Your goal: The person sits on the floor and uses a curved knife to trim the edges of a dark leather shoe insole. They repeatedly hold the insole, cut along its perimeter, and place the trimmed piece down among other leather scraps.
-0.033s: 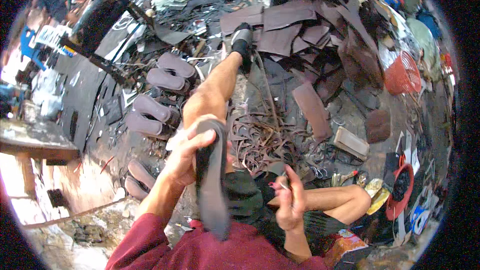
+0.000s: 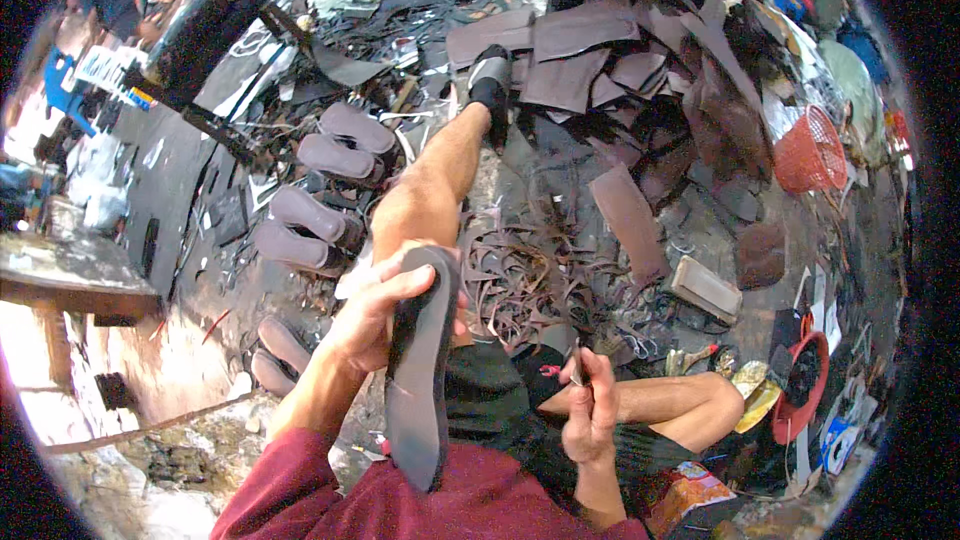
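Note:
A dark grey shoe sole (image 2: pixel 420 380) stands lengthwise before me, its lower end against my maroon shirt. My left hand (image 2: pixel 380 305) is closed round its upper part, the thumb pressed flat on the broad face. To the right, my right hand (image 2: pixel 590 405) grips what looks like a small knife (image 2: pixel 578 364) with a dark, narrow blade pointing up. The blade is apart from the sole, and its handle is mostly hidden in the fingers.
Paired soles (image 2: pixel 345 145) lie left of my outstretched leg. Curly offcuts (image 2: pixel 525 280) heap between my legs. Brown sheets (image 2: pixel 585 30) are piled ahead. A pale block (image 2: pixel 705 288), a red basket (image 2: pixel 810 152) and a red round frame (image 2: pixel 800 390) lie rightward; a wooden bench (image 2: pixel 80 270) stands left.
The sole has turned so that its broad face shows more, and its lower end has swung slightly left. My right hand has shifted a little to the right and down.

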A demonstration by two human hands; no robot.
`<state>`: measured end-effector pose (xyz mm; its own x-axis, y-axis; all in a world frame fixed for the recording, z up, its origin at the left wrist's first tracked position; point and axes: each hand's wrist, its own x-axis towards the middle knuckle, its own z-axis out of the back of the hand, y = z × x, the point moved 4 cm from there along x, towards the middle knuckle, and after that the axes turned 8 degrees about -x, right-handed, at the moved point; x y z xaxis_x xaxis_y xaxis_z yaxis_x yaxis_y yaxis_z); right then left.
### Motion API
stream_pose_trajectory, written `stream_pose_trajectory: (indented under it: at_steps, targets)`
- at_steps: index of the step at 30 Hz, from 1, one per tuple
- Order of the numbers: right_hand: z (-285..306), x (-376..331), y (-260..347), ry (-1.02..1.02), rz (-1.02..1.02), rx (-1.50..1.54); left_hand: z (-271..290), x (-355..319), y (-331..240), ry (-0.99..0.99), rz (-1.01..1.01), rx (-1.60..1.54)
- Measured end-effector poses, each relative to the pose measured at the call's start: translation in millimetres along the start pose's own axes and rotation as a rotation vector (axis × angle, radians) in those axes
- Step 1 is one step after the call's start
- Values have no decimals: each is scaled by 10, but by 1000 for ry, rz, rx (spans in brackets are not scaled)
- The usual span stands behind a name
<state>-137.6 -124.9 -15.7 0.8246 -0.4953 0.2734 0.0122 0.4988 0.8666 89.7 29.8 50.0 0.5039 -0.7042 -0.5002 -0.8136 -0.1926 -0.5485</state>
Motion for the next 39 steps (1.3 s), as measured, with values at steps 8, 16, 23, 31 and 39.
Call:
stream_pose_trajectory:
  at_steps: [8, 16, 23, 31, 39]
  targets:
    - [-86, -323, -108, 205, -91, -319, 372, 35, 131, -171, 86, 90]
    - [-26, 635, -27, 353, 64, -325, 327, 173, 59, -66, 104, 234]
    - [-244, 1718, 331, 783, 161, -315, 230, 230, 3, 4, 230, 448]
    - [-113, 1803, 276, 870, -13, -19, 753, 225, 206, 525, 378, -1]
    - [91, 836, 516, -149, -193, -98, -585, 593, 391, -136, -313, -171]
